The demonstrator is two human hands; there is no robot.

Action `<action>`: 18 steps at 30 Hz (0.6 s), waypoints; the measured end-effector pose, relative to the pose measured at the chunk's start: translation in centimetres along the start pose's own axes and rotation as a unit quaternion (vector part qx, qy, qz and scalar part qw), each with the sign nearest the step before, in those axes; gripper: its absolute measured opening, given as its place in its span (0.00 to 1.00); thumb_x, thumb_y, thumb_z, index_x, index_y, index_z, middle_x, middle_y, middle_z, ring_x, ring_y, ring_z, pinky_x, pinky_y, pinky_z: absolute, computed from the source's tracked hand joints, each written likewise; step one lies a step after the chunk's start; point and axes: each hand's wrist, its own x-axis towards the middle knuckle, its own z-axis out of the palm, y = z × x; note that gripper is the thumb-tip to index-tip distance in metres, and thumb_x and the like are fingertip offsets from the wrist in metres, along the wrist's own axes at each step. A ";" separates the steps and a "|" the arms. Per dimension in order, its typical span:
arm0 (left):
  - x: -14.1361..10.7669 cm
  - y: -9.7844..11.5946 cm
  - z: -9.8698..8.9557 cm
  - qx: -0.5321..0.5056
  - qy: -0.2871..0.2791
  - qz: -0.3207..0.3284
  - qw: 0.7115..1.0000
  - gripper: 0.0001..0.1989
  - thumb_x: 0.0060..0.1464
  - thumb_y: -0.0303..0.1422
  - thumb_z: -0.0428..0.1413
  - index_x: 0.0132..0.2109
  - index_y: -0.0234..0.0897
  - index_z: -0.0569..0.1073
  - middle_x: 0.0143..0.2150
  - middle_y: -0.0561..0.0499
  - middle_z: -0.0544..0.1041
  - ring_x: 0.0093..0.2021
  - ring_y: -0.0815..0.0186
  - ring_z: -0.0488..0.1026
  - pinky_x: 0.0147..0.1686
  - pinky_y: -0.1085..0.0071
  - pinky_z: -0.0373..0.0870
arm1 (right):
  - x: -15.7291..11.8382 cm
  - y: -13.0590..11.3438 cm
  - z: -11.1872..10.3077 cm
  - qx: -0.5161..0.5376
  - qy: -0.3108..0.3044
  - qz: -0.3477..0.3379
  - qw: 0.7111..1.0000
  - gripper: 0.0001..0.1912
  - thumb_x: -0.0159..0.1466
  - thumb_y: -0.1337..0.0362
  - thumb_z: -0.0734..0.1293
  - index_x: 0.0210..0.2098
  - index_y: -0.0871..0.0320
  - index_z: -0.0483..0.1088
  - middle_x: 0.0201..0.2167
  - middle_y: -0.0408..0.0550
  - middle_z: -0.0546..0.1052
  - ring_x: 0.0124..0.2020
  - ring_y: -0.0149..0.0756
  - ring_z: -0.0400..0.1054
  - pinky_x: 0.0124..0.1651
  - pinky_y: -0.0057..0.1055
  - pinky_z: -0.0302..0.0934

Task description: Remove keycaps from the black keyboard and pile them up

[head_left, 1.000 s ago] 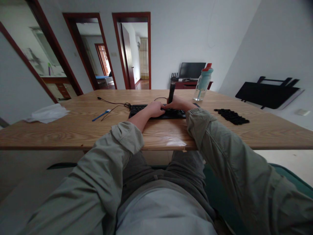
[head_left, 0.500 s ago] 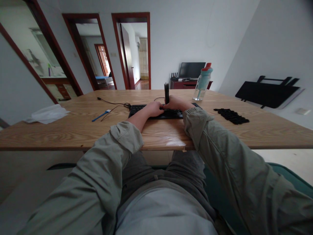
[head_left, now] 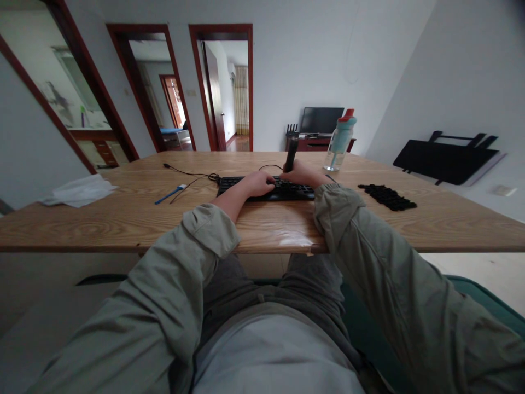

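Observation:
A black keyboard [head_left: 283,192] lies on the wooden table in front of me. My left hand [head_left: 257,184] rests on its middle, fingertips bent down onto the keys, thumb and forefinger slightly apart. My right hand [head_left: 302,174] is closed round a dark, thick-handled tool [head_left: 291,154] that stands above the keyboard, its top leaning to the right. The tool's lower end is hidden behind the hand, so its kind does not show. To the right lies a cluster of small black pieces [head_left: 388,197], too small to make out singly.
A water bottle [head_left: 340,141] with a red lid stands behind my right hand. Left of the keyboard are a thin blue brush-like tool [head_left: 169,195] and a black cable [head_left: 192,173]. Crumpled white tissue [head_left: 81,191] lies at the far left of the table [head_left: 135,225].
My right hand has moved slightly right, away from my left hand, and the dark tool has gone from upright to tilted. My left hand stays on the keyboard.

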 end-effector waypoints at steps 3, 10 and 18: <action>-0.1 -0.5 -0.2 -0.011 0.017 -0.004 1.000 0.20 0.56 0.35 0.53 0.53 0.36 0.78 0.48 0.46 0.81 0.46 0.61 0.76 0.47 0.71 0.68 | -1.0 1.0 -1.2 0.047 0.052 0.034 0.997 0.06 0.54 0.63 0.67 0.25 0.57 0.65 0.21 0.43 0.67 0.26 0.33 0.60 0.30 0.31 0.56; -0.7 -1.9 -1.1 -0.046 0.040 -0.007 0.998 0.17 0.55 0.34 0.54 0.49 0.35 0.80 0.46 0.46 0.81 0.43 0.62 0.76 0.44 0.71 0.69 | -4.7 5.9 -5.6 0.106 0.152 0.055 0.981 0.05 0.53 0.65 0.66 0.24 0.57 0.63 0.20 0.41 0.64 0.23 0.29 0.58 0.25 0.28 0.52; -1.9 -4.5 -3.2 -0.048 0.053 -0.061 0.996 0.18 0.54 0.37 0.55 0.49 0.37 0.80 0.47 0.47 0.81 0.46 0.60 0.76 0.47 0.71 0.68 | -12.8 11.6 -11.3 0.080 0.226 0.159 0.958 0.04 0.58 0.65 0.64 0.29 0.57 0.64 0.19 0.41 0.62 0.20 0.28 0.55 0.24 0.30 0.51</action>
